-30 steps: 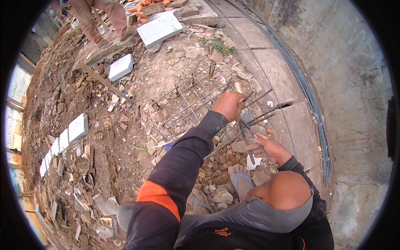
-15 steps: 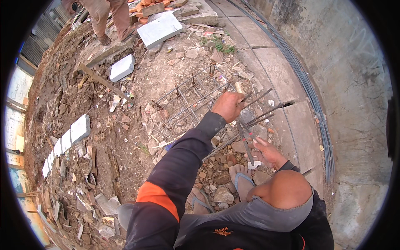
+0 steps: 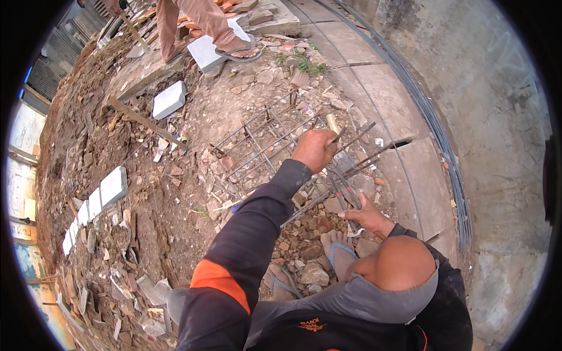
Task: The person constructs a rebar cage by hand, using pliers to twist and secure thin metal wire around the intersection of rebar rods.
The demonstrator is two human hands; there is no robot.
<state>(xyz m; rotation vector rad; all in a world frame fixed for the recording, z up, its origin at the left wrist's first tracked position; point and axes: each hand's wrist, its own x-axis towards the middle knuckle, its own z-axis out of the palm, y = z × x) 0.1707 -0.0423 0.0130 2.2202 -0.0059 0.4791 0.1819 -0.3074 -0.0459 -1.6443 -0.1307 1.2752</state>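
Note:
A cage of thin rusty steel bars (image 3: 253,139), tied into a rectangular frame, lies on the rubble in front of me. My left hand (image 3: 316,150) is closed around a bar at its right end, and a dark bar tip sticks out past the fingers. Just below, my right hand (image 3: 370,216) grips a pair of dark long-handled pincers (image 3: 353,224) with small red patches on the handles. The jaws point up toward the loose bar ends (image 3: 358,134); what they touch is too small to tell.
A bundle of long steel bars (image 3: 430,111) runs along the concrete wall (image 3: 497,146) at right. White blocks (image 3: 170,99) lie on the dirt at left, near a wooden stake (image 3: 143,121). At the top, a co-worker's legs (image 3: 196,26) stand beside a shovel (image 3: 137,50) and bricks.
My right hand has drawn the pincers' handles closer together. My left hand has shifted slightly left, still holding the bar. The co-worker has stepped right, and a shovel has come into view.

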